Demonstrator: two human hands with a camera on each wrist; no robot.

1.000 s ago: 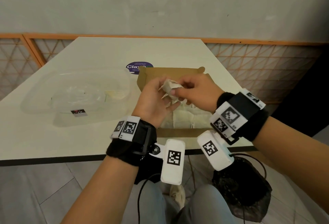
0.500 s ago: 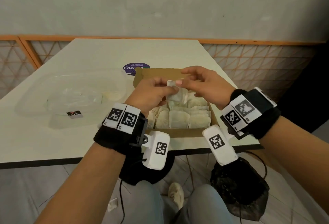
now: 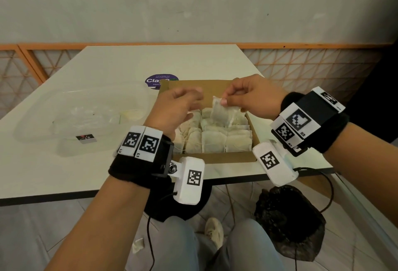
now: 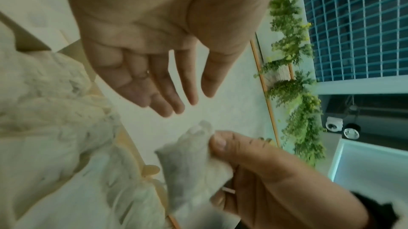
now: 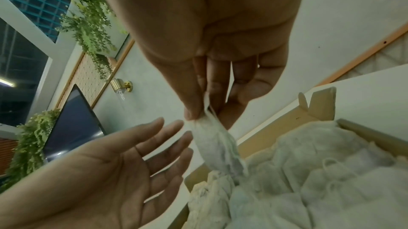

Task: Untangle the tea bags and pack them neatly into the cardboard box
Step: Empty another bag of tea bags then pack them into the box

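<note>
An open cardboard box (image 3: pixel 217 157) sits near the table's front edge, holding several pale tea bags (image 3: pixel 215 143) laid in rows. My right hand (image 3: pixel 249 96) pinches one tea bag (image 3: pixel 219 111) by its top corner, so it hangs over the back of the box; the same tea bag (image 5: pixel 217 145) shows between thumb and fingers in the right wrist view. My left hand (image 3: pixel 178 109) hovers just left of it with fingers straight and spread, holding nothing. Its bare palm (image 4: pixel 141 68) faces the hanging tea bag (image 4: pixel 189 159).
A clear plastic tray (image 3: pixel 71 120) lies left of the box with a small pale item (image 3: pixel 132 114) in it. A purple round sticker (image 3: pixel 160 80) is behind the box. A black bag (image 3: pixel 288 225) sits on the floor below the table's front edge.
Both hands gripped the tea bag together before. The left hand has let go and spread its fingers, and the right hand now holds the bag alone, a little to the right.
</note>
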